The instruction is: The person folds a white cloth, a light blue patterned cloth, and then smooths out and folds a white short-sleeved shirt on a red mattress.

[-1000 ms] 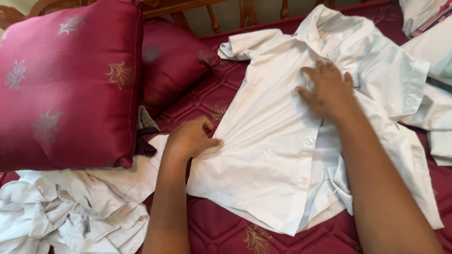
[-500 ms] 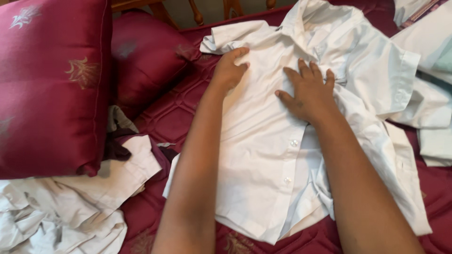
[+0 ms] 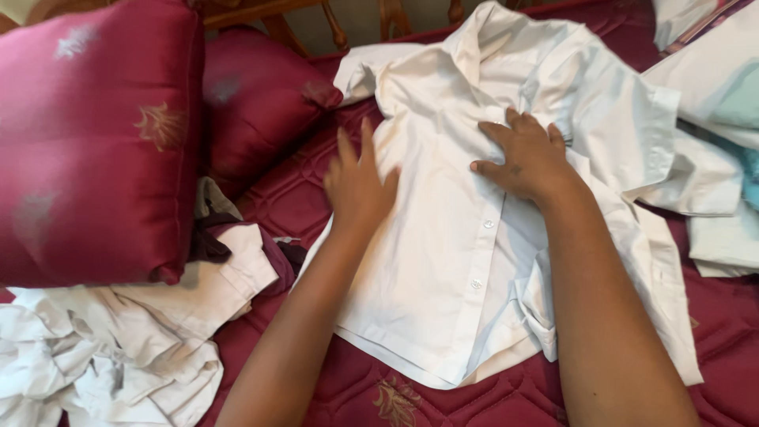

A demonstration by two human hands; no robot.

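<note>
White cotton lies under both hands: the right hand [image 3: 528,158] presses flat, fingers spread, on the chest of a buttoned shirt [image 3: 443,261], gripping nothing. The left hand [image 3: 357,186], also open with fingers straight, rests on the shirt's edge, blurred. Left of it sit two dark red cushions [image 3: 95,142] and crumpled white clothes [image 3: 118,356]. The shirt spreads on a red quilted mattress [image 3: 348,387], collar away from the person, hem nearest.

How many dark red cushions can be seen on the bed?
2. A large cushion stands at the left edge. A smaller cushion lies behind it, against the wooden headboard, partly covered by the large one. More may be outside the view.
</note>
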